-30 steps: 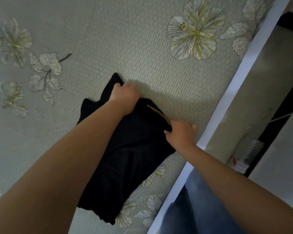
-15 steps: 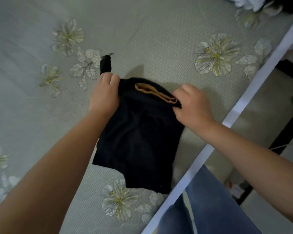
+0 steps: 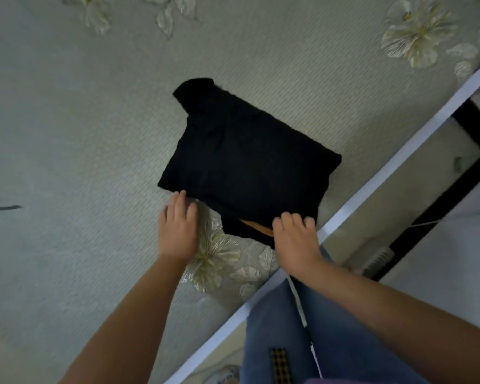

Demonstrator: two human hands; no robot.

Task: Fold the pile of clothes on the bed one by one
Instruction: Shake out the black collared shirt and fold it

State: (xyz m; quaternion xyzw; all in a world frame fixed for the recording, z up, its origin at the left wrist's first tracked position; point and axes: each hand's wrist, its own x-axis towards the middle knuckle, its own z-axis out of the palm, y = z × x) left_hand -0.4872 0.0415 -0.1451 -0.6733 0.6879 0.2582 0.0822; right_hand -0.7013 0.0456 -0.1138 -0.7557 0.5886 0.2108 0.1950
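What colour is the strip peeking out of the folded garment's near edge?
Tan-orange strip, against the black garment, beside the right hand; head view.

Garment — solid black, thin tan-orange strip showing at near edge. Bed cover — pale grey-green, fine diagonal ribbed weave, scattered cream-white flowers with yellow-green centres and pale veined leaves. Bed edge white. Trousers washed blue denim, with small black-and-yellow checked patch. Floor frame beyond bed black.
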